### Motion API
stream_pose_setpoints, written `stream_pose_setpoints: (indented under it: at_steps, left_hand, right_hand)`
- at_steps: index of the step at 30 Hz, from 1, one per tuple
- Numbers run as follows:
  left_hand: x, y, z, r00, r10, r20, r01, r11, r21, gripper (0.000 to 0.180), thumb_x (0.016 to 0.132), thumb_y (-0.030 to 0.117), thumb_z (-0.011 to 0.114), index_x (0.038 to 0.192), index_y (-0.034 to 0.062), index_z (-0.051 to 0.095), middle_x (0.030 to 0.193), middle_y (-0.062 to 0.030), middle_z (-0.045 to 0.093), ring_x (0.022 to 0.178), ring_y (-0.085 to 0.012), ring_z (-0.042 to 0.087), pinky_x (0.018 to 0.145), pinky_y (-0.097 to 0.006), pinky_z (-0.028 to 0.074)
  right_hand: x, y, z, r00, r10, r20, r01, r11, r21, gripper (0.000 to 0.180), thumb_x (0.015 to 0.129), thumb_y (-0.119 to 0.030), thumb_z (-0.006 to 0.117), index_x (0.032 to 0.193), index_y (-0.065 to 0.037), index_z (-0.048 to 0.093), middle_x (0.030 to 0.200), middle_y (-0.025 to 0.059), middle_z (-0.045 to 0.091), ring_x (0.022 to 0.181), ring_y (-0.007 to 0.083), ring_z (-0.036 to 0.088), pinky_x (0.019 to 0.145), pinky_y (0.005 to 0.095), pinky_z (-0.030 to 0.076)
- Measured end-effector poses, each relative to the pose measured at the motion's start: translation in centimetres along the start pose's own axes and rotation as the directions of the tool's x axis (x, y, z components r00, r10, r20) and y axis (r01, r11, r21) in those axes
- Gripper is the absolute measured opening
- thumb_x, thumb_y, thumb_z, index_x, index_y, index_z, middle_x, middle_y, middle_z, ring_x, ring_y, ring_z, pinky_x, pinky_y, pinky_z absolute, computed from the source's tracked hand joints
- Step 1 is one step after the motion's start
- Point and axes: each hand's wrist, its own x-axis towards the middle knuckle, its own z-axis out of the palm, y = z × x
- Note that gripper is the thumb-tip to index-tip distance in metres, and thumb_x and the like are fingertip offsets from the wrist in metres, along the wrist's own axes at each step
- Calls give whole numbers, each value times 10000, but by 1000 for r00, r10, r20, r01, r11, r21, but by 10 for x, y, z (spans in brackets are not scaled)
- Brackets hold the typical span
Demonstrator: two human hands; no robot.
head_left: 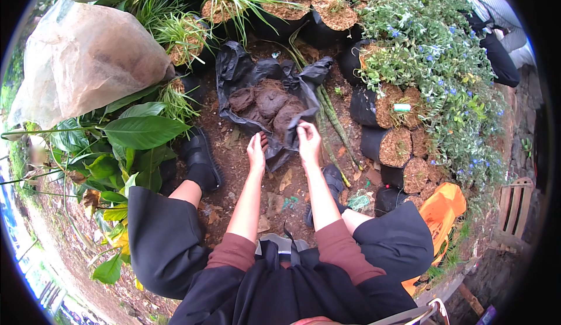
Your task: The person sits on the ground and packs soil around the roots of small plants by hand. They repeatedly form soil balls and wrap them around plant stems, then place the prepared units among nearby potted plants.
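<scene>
A black plastic bag (232,67) lies spread open on the ground in front of me, its rim crumpled and folded outward. Inside it sit several round, dark brown fibrous clumps (271,101). My right hand (308,143) pinches the bag's near right rim between thumb and fingers. At the near left rim, my left hand (257,151) is closed with its fingers curled against the plastic; the fingertips are partly hidden. Long green stalks (332,112) lie on the soil just right of the bag.
Black grow bags topped with brown fibre (395,148) line the right side, beside blue-flowered plants (429,56). Leafy plants (146,129) and a whitish cover (93,62) stand left. An orange bag (442,208) lies near my right knee. Another person (494,9) is at the far right.
</scene>
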Motion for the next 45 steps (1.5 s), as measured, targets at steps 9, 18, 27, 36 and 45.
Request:
stream_pose_setpoints:
  at_steps: [9,18,27,36,45]
  left_hand:
    - [3,-7,-3,1000,-28,-14,27,999,-31,478,918,395,459,1180,-2,511,1120,-116,559,1012,-220,537,888,-349,411]
    - [4,-6,-2,999,-35,-18,34,998,-60,505,910,411,465,1191,-8,496,1143,-133,540,1041,-240,520,915,-372,394]
    - [4,-7,-3,999,-45,-1,45,998,-35,500,901,405,479,1203,6,482,1161,-142,525,1065,-260,512,923,-385,393]
    - [4,-9,-2,998,-3,-58,0,999,-46,398,907,370,495,1091,23,557,998,-57,588,876,-144,552,782,-286,436]
    - [4,-6,-4,1000,-13,22,14,1000,-27,435,899,355,520,1169,14,519,1081,-83,571,957,-187,553,846,-315,436]
  right_hand:
    - [4,-25,24,937,-216,275,349,512,-785,616,641,-156,751,1177,-50,468,1170,148,445,1100,339,431,915,411,393]
    - [24,-34,38,977,-37,211,203,475,-856,686,587,-146,780,1160,-27,423,1148,186,432,1064,374,460,875,411,437]
    - [28,-24,4,962,-163,220,273,636,-722,437,652,-141,679,1013,15,490,875,195,597,821,328,590,759,374,466]
    - [3,-15,-23,954,86,285,36,917,-397,317,741,-84,651,1031,12,569,963,169,626,913,199,593,815,308,447]
    - [-8,-20,1,975,-215,48,202,787,-582,298,702,-54,662,983,10,585,963,157,584,915,306,573,822,355,442]
